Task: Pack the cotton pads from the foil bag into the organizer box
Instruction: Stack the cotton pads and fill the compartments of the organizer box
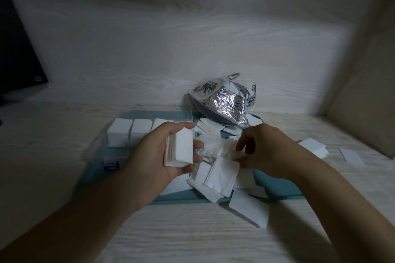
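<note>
The left hand (171,153) grips a neat stack of white square cotton pads (180,148), fingers curled round its far edge and thumb across the top. The right hand (259,151) reaches into the loose pile of white cotton pads (218,174), fingers bent downward onto a blurred pad; whether it actually pinches that pad is hard to make out. Behind the left hand, the clear plastic organizer box (119,134) holds three upright stacks of pads, its near wall nearly invisible and its right end hidden by the hand; a small blue latch (110,164) shows at its front. Box and pile sit on a teal tray (277,183), partly covered. The crumpled silver foil bag (224,103) lies at the tray's far edge, its mouth facing the pile. A few pads lie off the tray on the pale wood-grain table (192,230), two to the right, one cut by shadow. A dark panel (17,60) stands at far left.
</note>
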